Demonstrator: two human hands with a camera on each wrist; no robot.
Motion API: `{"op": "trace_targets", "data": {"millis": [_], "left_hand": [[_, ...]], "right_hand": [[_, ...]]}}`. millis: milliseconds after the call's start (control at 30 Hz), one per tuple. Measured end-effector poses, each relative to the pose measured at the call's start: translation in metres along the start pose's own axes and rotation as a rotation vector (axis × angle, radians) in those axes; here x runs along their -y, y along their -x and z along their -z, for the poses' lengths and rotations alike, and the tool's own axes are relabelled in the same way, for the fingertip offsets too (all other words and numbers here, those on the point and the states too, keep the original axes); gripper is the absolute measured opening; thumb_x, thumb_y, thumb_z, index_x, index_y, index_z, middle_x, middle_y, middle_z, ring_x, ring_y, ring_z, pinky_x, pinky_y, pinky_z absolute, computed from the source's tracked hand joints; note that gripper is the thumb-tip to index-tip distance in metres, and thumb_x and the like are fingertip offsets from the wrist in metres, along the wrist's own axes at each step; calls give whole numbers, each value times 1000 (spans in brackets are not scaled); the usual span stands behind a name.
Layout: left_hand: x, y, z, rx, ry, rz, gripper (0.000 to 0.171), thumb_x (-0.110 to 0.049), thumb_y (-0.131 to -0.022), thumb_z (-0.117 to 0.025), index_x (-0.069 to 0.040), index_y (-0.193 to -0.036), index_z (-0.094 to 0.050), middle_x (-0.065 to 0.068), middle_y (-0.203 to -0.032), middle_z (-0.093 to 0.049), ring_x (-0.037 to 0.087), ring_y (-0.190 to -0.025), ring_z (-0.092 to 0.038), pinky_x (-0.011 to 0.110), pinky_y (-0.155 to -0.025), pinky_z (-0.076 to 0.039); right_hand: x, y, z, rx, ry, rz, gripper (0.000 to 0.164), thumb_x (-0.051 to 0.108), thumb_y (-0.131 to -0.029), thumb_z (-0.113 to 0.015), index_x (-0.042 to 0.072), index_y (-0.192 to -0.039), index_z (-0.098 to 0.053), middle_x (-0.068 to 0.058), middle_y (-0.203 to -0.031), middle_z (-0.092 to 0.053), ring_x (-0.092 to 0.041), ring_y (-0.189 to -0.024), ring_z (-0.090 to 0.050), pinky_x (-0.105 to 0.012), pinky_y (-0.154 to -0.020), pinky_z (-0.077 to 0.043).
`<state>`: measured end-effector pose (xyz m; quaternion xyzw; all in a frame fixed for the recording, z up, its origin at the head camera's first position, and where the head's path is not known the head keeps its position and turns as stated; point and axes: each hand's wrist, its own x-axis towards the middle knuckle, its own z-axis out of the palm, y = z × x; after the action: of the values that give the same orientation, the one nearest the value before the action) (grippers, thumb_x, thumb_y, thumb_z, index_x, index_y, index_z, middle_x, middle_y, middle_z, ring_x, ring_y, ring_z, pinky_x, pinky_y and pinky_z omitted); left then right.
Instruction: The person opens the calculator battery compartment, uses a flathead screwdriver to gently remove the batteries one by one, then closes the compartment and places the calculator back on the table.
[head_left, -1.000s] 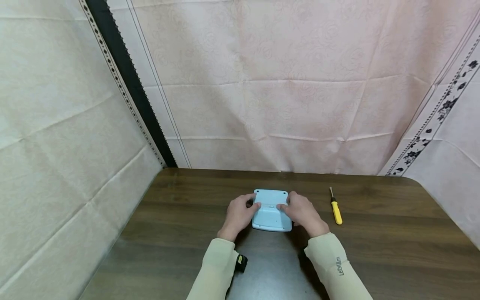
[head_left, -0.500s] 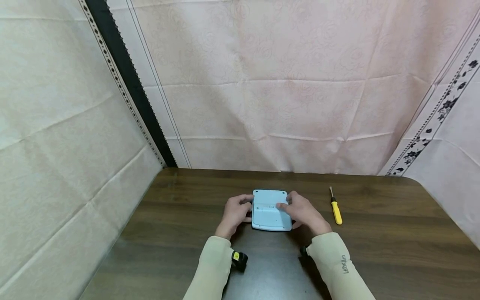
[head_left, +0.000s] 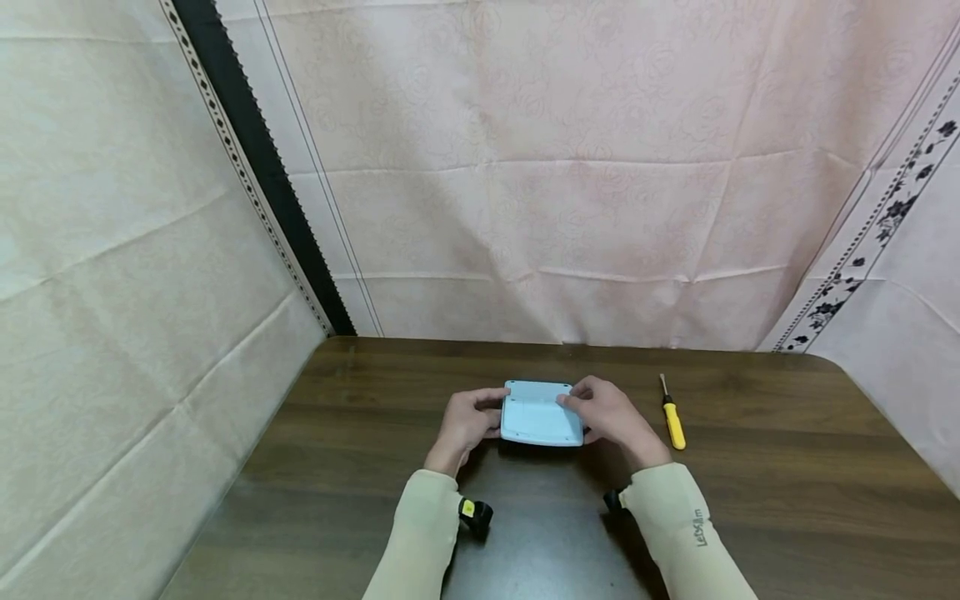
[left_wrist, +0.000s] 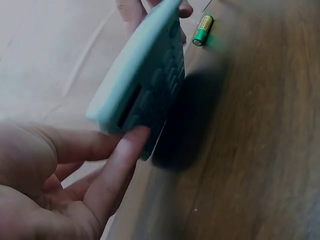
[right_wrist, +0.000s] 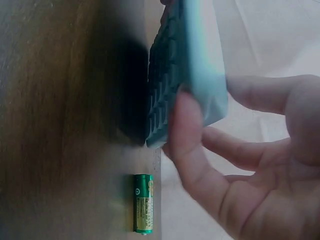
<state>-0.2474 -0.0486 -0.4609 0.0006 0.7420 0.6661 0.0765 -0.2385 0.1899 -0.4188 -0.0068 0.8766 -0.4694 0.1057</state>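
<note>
A light blue calculator (head_left: 542, 423) is tilted off the table in the head view, its back uppermost. Its keys face down toward the wood, as the left wrist view shows on the calculator (left_wrist: 145, 75). My left hand (head_left: 467, 421) pinches the left edge between thumb and fingers. On the opposite edge, my right hand (head_left: 611, 417) grips it, thumb on the back and fingers beneath. A green and gold battery (right_wrist: 143, 204) lies on the table close to the right hand; in the head view it is hidden.
To the right of the hands lies a screwdriver (head_left: 674, 425) with a yellow handle, on the brown wooden table (head_left: 360, 467). Pale cloth (head_left: 585, 208) hangs behind the table's far edge and along both sides.
The calculator has tilted up, its near edge rising from the table. My left thumb has slid off the back to the left edge. The right hand has shifted slightly with it.
</note>
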Motion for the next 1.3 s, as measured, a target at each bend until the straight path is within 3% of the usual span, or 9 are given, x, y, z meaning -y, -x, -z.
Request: {"op": "trace_targets", "data": {"millis": [200, 400, 700, 1067, 1300], "left_hand": [[-3, 0, 3, 47, -28, -38, 40, -3, -100, -73, -9, -140, -71, 16, -138, -68, 24, -101, -74, 41, -79, -64], [-5, 0, 4, 24, -84, -93, 40, -8, -105, -69, -9, -145, -67, 13, -138, -69, 25, -110, -71, 41, -83, -63], [-3, -1, 3, -20, -91, -148, 39, -6, -107, -65, -8, -145, -66, 14, -134, -71, 27, -110, -72, 42, -78, -64], [-5, -2, 1, -68, -132, -180, 34, -10, -107, -65, -15, -140, -72, 7, -127, -74, 22, -108, -72, 38, -76, -62], [-6, -2, 2, -73, -144, -178, 33, -18, -106, -68, -16, -139, -73, 4, -125, -74, 25, -105, -70, 32, -75, -57]], "right_hand": [[-1, -1, 8, -67, -56, 74, 34, 21, -111, -55, -6, -131, -63, -26, -130, -62, -34, -101, -65, -43, -76, -63], [-5, -3, 13, -83, -101, 132, 36, 10, -111, -44, -5, -136, -64, -24, -131, -64, -32, -102, -65, -51, -90, -59], [-9, -7, 14, -111, 28, 264, 32, -6, -105, -57, -3, -135, -67, -18, -124, -70, -29, -104, -68, -38, -82, -57], [-12, -9, 16, -143, 34, 303, 31, -4, -103, -61, -1, -133, -68, -16, -119, -71, -30, -103, -65, -36, -80, -54], [-12, -8, 17, -132, 27, 305, 37, -6, -99, -61, -2, -135, -66, -17, -120, -70, -33, -108, -66, -37, -82, -54]]}}
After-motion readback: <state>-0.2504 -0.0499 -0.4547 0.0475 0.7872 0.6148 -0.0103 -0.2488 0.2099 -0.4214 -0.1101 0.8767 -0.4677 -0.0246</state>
